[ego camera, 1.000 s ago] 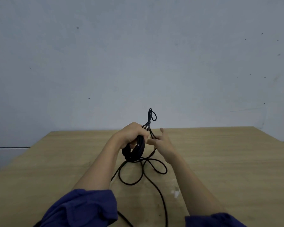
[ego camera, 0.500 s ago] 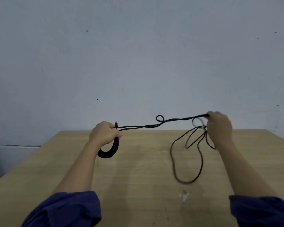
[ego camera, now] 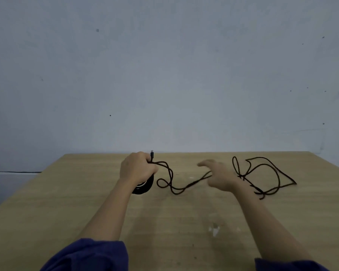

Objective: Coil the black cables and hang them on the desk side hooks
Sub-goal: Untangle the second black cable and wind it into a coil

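My left hand [ego camera: 137, 169] grips a tight coil of black cable [ego camera: 143, 187] just above the wooden desk [ego camera: 63, 202], and a connector tip [ego camera: 152, 153] sticks up past its fingers. From the coil the cable sags in a small loop [ego camera: 164, 182] and runs right along the desk, passing by my right hand [ego camera: 221, 178]. That hand is blurred, its fingers stretched out to the left and not curled round the cable. Loose tangled cable loops [ego camera: 278, 174] lie on the desk to its right. No hooks are in view.
A pale blue-grey wall [ego camera: 164, 75] stands right behind the desk's far edge. A small white mark [ego camera: 214, 229] is on the desktop near me. The desk's left and right edges slant out of view.
The cable was pulled taut between my two hands; now my right hand has let it go, the loose loops have dropped onto the desk, and that hand moves back left.
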### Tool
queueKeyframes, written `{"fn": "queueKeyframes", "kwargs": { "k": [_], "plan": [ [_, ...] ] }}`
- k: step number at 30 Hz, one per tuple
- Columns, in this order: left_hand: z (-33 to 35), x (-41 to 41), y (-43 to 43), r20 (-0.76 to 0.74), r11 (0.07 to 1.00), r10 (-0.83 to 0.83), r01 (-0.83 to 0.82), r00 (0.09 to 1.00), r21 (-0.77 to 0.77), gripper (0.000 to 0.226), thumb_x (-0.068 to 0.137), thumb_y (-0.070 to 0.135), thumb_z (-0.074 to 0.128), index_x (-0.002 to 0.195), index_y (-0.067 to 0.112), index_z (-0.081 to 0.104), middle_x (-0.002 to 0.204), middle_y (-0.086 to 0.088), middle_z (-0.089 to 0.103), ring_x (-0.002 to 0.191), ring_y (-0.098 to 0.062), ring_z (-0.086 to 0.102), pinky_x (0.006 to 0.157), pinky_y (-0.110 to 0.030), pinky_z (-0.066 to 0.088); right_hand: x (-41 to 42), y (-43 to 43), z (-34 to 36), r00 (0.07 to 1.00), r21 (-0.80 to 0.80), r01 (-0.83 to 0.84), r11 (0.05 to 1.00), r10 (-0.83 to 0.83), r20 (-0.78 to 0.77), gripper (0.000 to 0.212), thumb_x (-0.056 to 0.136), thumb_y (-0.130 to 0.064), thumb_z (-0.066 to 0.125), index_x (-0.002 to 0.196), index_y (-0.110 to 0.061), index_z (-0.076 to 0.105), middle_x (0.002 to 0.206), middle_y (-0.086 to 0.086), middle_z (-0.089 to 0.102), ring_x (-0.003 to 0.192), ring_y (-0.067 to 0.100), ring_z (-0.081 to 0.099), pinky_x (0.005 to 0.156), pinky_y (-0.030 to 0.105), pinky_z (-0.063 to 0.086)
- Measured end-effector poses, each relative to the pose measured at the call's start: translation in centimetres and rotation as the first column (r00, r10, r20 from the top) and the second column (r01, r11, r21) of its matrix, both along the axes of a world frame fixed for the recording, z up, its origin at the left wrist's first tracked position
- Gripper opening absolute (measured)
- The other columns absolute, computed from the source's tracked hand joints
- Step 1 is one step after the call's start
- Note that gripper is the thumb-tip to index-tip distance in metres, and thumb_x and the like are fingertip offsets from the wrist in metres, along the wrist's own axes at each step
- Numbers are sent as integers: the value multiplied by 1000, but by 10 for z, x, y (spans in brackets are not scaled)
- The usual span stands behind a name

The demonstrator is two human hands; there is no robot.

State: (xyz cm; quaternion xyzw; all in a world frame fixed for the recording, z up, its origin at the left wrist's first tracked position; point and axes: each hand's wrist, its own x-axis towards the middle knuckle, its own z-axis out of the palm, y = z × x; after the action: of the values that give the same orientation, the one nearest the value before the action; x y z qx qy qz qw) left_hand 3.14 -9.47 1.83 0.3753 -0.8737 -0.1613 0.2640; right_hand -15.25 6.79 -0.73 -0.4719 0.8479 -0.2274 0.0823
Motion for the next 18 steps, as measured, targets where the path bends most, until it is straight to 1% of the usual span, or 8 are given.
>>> {"fn": "queueKeyframes", "kwargs": {
  "k": [3,5,7,9,11,14,16,18],
  "plan": [
    [0,-1,1,-46,999,-10,12,999,43,25,62,19,64,49,14,44,51,0,46,57,-22,44,47,-25,25,31,-17,-2,972,80,-209,975,198,124,66,81,-5,54,142,-21,35,152,2,28,141,20,17,111,34,22],
    [1,-1,2,-84,997,-20,25,996,67,28,62,18,65,48,14,42,49,-1,43,54,-21,40,47,-26,25,40,-29,-18,980,183,-197,963,190,57,56,89,-22,51,142,-24,34,149,7,33,141,20,16,114,43,17],
    [-1,1,2,-120,996,-5,15,993,89,28,61,16,65,48,13,40,48,-1,40,53,-20,37,47,-26,24,46,-38,-28,983,271,-152,950,174,-59,41,94,-36,43,132,-23,45,138,8,46,138,21,21,112,51,13],
    [-1,6,-2,-150,993,51,-35,987,112,29,61,15,65,48,12,39,48,-1,39,53,-22,37,47,-26,23,48,-42,-32,971,303,-93,949,154,-185,33,96,-39,41,118,-21,59,123,8,58,132,22,28,108,55,12],
    [-3,14,-10,-166,985,135,-114,977,130,27,61,16,65,49,10,42,49,-2,43,54,-23,41,46,-25,24,44,-38,-33,949,229,-46,972,115,-295,29,95,-35,45,113,-22,64,116,6,61,128,20,32,109,54,9],
    [-9,27,-25,-107,965,239,-224,965,135,17,64,17,64,55,9,53,55,-3,52,59,-24,50,48,-23,29,32,-27,-38,889,-86,-21,996,-21,-458,19,90,-28,56,100,-25,72,98,-3,69,111,14,51,107,49,4],
    [-16,33,-30,-68,955,275,-265,959,130,13,66,17,62,58,9,56,59,-4,56,66,-28,55,50,-24,30,24,-23,-45,747,-307,-92,947,-138,-650,11,73,-15,66,79,-22,74,67,-7,68,71,16,63,98,43,20],
    [-20,34,-31,-68,947,308,-299,949,122,10,67,18,60,62,10,60,64,-5,59,70,-30,56,56,-25,34,24,-23,-48,685,-345,-189,920,-128,-717,21,57,-1,72,73,-15,71,52,-4,60,46,20,55,76,35,37]
  ]
}}
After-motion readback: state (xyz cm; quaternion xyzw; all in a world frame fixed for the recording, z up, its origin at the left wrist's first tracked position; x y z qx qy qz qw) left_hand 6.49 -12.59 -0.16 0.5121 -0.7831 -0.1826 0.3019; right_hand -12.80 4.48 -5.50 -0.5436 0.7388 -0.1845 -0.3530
